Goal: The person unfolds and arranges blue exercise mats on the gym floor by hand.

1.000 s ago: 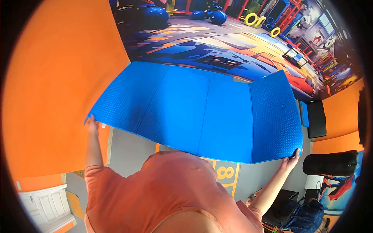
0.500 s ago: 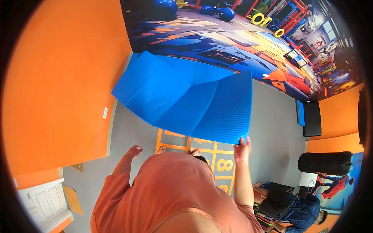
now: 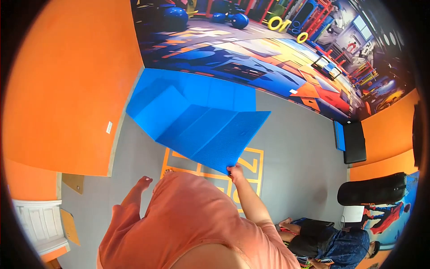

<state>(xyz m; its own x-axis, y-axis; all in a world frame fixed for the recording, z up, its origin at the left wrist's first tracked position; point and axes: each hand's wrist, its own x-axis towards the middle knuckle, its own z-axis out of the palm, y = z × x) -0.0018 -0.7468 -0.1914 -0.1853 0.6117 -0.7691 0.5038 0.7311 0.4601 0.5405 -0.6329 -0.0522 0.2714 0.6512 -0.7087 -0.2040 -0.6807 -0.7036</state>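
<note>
Here, one right grip (image 3: 235,171) holds one corner of blue matting (image 3: 232,140).

Floor grid (image 3: 261,166) partly hidden by mat (image 3: 201,121), shirt (image 3: 192,215).

This looks like a gym or exercise playroom, with a folding mat (image 3: 197,130), a numbered grid (image 3: 251,165) marked in orange on the floor (image 3: 300,134), what appears to be a punching bag (image 3: 371,190) at right, and a big mural (image 3: 251,54) of balls (image 3: 174,18) and rings (image 3: 269,23).

right: open grey floor (image 3: 295,143) | ahead: blue mat (image 3: 201,127) blocks | left: orange wall (image 3: 71,98)
</note>
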